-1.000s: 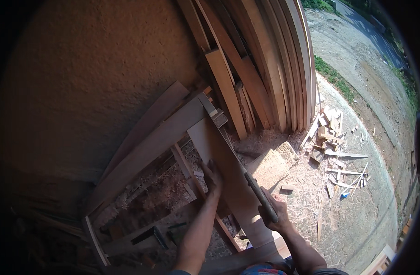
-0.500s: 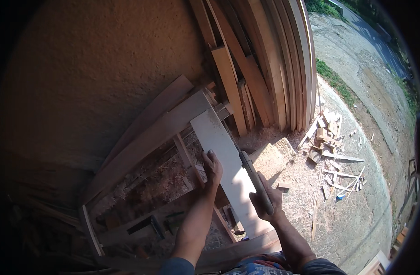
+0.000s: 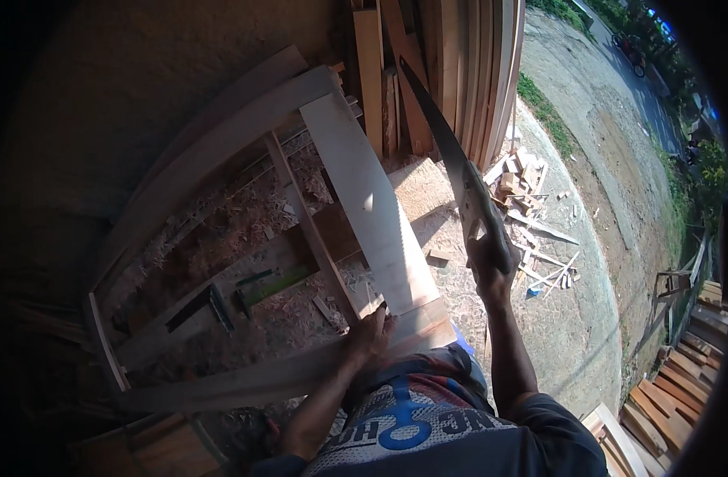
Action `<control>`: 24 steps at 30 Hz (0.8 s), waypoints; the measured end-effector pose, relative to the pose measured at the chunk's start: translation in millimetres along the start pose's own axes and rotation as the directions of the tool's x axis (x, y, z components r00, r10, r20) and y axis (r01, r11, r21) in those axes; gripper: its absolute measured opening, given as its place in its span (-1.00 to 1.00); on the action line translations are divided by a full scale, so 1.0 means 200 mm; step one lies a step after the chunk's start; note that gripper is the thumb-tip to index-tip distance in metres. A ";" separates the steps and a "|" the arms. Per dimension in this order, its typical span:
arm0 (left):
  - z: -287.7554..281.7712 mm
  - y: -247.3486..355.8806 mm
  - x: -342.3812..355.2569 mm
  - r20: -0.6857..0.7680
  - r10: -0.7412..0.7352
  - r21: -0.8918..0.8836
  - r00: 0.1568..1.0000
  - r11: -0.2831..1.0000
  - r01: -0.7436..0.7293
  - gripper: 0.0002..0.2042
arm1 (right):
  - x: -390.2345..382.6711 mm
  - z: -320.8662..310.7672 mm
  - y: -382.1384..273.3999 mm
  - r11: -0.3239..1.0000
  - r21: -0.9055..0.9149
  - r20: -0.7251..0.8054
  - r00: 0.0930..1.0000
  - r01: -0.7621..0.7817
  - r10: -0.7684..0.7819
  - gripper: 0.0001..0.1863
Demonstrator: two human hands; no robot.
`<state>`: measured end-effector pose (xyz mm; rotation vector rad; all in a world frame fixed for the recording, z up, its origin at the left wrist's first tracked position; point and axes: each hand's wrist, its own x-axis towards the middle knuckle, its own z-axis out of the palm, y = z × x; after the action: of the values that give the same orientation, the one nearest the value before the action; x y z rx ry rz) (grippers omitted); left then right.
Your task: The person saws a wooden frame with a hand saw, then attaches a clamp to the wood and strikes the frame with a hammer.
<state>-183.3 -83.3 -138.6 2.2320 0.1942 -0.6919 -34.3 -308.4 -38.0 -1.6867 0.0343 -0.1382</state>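
A handsaw (image 3: pixel 453 157) is in my right hand (image 3: pixel 493 258), closed round its handle. The blade points up and away, apart from the wood, to the right of a pale board (image 3: pixel 360 179). That board forms the right side of a large wooden frame (image 3: pixel 213 151). My left hand (image 3: pixel 369 335) grips the frame at its near right corner, where the board meets the near rail (image 3: pixel 245 374). Shade partly hides the left fingers. A thinner crosspiece (image 3: pixel 308 222) runs inside the frame, left of the board.
Planks (image 3: pixel 467 79) stand upright against the wall behind. A sawn wood block (image 3: pixel 420 189) sits just right of the frame, with scattered offcuts (image 3: pixel 531 183) beyond. Dark and green tools (image 3: pixel 261 290) lie inside the frame among shavings. Stacked boards (image 3: pixel 658 405) are at the lower right.
The saw has come away from the board's right edge and is lifted up and to the right. My left hand has moved from the board's middle to the near corner. The view has shifted.
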 end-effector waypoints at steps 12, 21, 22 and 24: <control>-0.15 -0.47 -0.45 -0.628 0.192 0.305 0.754 0.952 0.011 -0.63 | -0.26 -0.06 0.10 0.999 0.042 0.058 0.998 -0.033 0.031 -0.81; -0.12 -0.65 -0.31 -0.385 0.081 0.356 0.919 0.932 0.067 -0.43 | -0.17 0.07 0.03 0.997 0.020 0.107 0.991 0.081 -0.083 -0.75; -0.14 -0.63 -0.31 -0.381 0.075 0.364 0.922 0.928 0.075 -0.45 | -0.15 0.08 0.03 0.995 0.011 0.123 0.987 0.103 -0.104 -0.68; -0.08 -0.72 -0.31 -0.457 0.307 0.583 0.835 0.812 0.021 -0.50 | -0.12 0.11 0.01 0.993 0.035 0.156 0.981 0.114 -0.118 -0.65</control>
<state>-278.6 32.0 -189.9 2.9526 0.0811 0.0086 -55.4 -284.1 -45.1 -1.6690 -0.1844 -0.0912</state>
